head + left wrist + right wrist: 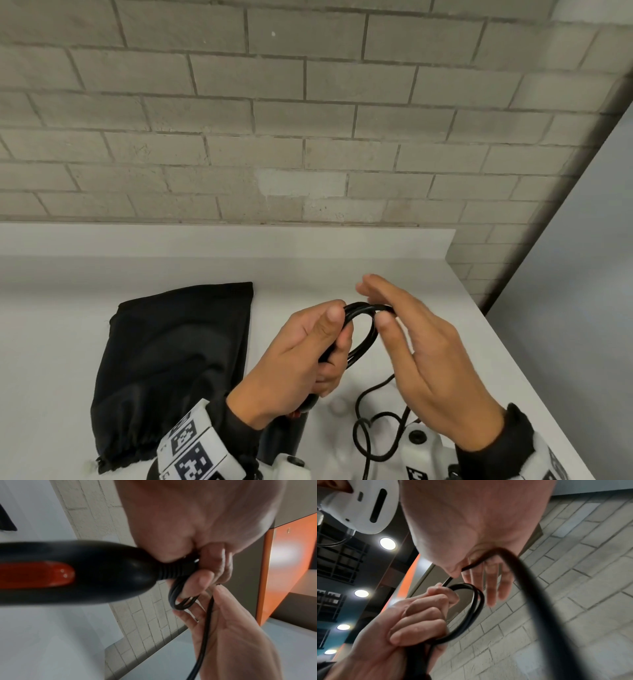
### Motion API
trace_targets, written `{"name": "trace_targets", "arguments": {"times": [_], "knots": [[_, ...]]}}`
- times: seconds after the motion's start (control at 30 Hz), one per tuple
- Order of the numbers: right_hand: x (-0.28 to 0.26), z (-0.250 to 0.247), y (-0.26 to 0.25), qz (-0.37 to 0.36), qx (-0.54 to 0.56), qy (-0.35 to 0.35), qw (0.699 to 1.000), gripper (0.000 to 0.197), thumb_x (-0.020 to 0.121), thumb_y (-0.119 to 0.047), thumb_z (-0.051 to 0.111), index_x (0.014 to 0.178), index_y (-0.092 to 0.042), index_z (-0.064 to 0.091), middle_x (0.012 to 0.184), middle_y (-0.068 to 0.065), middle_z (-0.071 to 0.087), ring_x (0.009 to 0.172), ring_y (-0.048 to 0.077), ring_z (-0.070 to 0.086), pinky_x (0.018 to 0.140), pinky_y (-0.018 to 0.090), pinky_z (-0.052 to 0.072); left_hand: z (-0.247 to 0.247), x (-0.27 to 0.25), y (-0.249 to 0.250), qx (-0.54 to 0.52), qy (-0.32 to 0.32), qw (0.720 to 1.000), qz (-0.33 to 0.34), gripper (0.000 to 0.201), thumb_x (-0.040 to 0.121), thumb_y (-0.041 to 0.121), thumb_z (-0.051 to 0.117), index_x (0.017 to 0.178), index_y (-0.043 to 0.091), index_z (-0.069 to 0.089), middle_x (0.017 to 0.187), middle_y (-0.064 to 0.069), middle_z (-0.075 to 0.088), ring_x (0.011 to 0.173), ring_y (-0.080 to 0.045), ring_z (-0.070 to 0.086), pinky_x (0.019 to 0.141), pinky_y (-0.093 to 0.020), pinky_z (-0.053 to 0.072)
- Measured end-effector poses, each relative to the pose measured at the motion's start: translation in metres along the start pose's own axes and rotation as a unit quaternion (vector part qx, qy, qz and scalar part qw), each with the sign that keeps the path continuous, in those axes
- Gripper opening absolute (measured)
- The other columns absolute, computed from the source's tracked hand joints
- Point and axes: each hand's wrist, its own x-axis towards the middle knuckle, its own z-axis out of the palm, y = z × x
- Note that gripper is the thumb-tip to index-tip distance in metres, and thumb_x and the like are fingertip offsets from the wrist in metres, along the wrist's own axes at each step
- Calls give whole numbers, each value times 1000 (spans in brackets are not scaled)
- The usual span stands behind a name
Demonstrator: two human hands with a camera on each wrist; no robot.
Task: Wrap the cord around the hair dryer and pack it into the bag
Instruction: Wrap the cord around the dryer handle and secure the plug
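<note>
Gripping coiled cord (359, 329), left hand (301, 359) curls; right hand (424, 353) fingers (491, 588) pinch it.

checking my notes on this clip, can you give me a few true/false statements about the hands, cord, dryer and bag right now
1. The left hand grips the hair dryer by the end where the cord comes out. True.
2. The cord is fully wound, with no slack left. False: a few loops are gathered at the left hand, and loose cord trails down onto the counter.
3. The right hand pinches the cord with its thumb. True.
4. The hair dryer is already inside the bag. False: the bag lies flat on the counter, left of the hands.
5. The bag is orange. False: it is black.
</note>
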Motion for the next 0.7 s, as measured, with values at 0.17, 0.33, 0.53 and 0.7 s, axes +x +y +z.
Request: {"name": "trace_targets", "arguments": {"times": [0.17, 0.33, 0.53, 0.7], "knots": [[-1, 16, 4, 27, -12, -36, 999, 24, 98, -45, 36, 117, -34, 45, 84, -24, 52, 69, -1, 52, 64, 9, 40, 0, -2, 0, -15, -2, 1000, -5, 45, 89, 62, 56, 72, 20, 51, 47, 7, 32, 35, -7, 24, 38, -19, 26], [-3, 29, 4, 18, -53, 30, 998, 16, 99, -36, 32, 102, -26, 44, 65, -25, 35, 56, -6, 39, 51, 5, 28, 0, -6, -4, 10, 18, 1000, 8, 45, 91, 60, 54, 74, 18, 52, 49, 6, 32, 37, -10, 39, 53, -29, 48], [-6, 36, 5, 33, -47, 70, 996, 17, 99, -35, 29, 101, -25, 43, 65, -25, 34, 55, -5, 39, 51, 8, 28, -8, -21, -4, 174, 54, 983, 36, 43, 95, 59, 44, 90, 19, 59, 64, 6, 45, 70, -20, 54, 86, -45, 52], [-7, 41, 4, 56, -19, 66, 996, 18, 98, -36, 29, 102, -28, 44, 65, -14, 44, 60, 13, 44, 50, 17, 33, -4, -24, -7, 260, 69, 961, 65, 25, 97, 59, 36, 85, 41, 49, 71, 12, 49, 70, -6, 48, 71, -21, 44]]}}
